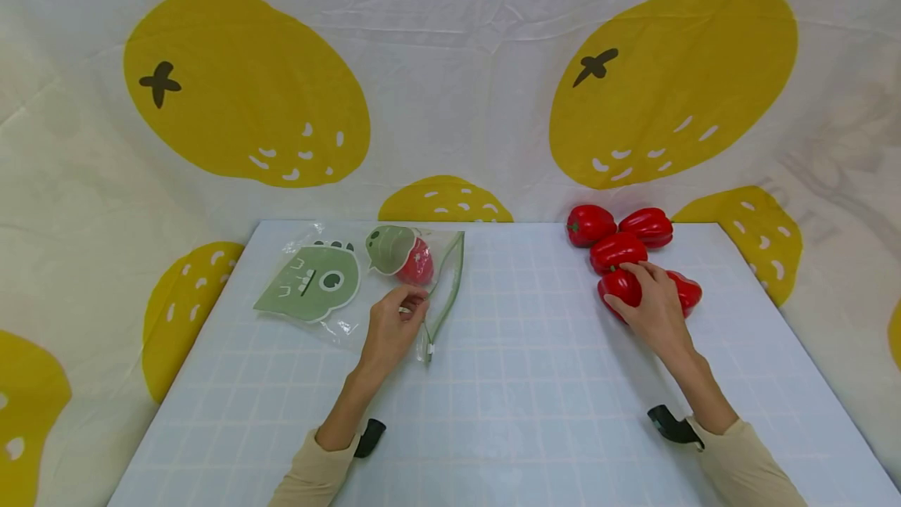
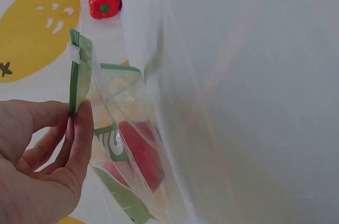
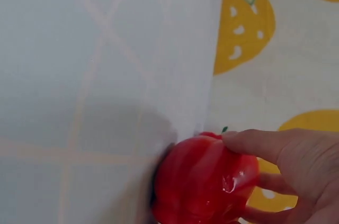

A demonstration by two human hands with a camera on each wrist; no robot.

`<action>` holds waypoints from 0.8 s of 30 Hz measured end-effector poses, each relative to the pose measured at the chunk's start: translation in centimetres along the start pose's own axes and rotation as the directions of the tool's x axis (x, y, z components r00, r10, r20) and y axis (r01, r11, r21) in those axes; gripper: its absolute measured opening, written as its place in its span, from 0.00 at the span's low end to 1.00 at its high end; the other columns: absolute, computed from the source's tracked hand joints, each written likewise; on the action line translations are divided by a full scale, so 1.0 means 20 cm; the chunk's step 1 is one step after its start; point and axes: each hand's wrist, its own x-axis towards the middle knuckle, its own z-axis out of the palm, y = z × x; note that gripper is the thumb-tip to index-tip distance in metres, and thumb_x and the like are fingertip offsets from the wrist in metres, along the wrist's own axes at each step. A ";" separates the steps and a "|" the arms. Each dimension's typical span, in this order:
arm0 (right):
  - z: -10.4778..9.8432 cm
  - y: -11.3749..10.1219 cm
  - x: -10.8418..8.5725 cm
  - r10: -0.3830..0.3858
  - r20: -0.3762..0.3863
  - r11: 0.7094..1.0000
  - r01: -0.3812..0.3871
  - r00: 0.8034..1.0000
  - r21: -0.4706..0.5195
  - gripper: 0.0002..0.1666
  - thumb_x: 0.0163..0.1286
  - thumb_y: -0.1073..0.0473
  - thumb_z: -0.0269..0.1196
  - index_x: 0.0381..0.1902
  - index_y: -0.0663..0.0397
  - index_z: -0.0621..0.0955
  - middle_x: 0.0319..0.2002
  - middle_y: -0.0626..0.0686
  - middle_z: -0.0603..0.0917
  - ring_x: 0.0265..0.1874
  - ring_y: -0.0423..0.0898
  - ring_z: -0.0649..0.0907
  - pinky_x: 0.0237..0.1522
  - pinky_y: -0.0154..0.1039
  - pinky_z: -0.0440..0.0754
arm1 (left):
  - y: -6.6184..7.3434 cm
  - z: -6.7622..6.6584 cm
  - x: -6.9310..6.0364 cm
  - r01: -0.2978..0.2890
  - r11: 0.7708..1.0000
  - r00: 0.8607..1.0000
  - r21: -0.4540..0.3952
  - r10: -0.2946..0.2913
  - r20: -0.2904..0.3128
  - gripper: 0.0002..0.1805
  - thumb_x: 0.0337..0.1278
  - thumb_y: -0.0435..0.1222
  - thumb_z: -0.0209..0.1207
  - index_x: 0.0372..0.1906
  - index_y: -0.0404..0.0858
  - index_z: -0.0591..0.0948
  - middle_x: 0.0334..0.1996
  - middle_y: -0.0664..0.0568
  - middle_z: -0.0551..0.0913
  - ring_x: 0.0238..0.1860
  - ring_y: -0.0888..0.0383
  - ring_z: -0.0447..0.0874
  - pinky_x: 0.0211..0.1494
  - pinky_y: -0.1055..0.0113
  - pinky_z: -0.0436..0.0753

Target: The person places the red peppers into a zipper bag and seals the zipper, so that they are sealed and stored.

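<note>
A clear zip bag (image 1: 345, 329) with green cartoon prints lies on the left of the table, its green-edged mouth facing right. Pinched between the thumb and fingers of my left hand (image 1: 392, 325) is the bag's green zip edge (image 2: 74, 86), which stands lifted so the mouth gapes. Inside the bag a red bell pepper (image 2: 142, 152) shows through the plastic. On the right, my right hand (image 1: 656, 305) grips a red bell pepper (image 1: 619, 286) at the front of a group, thumb near its green stem. Its underside is hidden.
Around the right hand sit more red bell peppers: one behind (image 1: 618, 253), one at the right (image 1: 684, 293), and two at the table's back edge (image 1: 591, 225). A white slider (image 1: 431, 349) sits on the bag's zip. A fruit-print cloth (image 1: 457, 100) hangs behind the table.
</note>
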 end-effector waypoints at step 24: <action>-0.04 -0.06 0.03 0.026 0.079 0.988 -0.038 0.996 0.147 0.42 0.63 0.53 0.75 0.70 0.60 0.71 0.64 0.70 0.74 0.60 0.69 0.74 0.50 0.68 0.82 | 0.00 0.00 0.00 -0.013 1.000 1.000 -0.012 0.013 0.005 0.07 0.60 0.24 0.67 0.42 0.31 0.84 0.36 0.45 0.86 0.37 0.52 0.85 0.41 0.62 0.89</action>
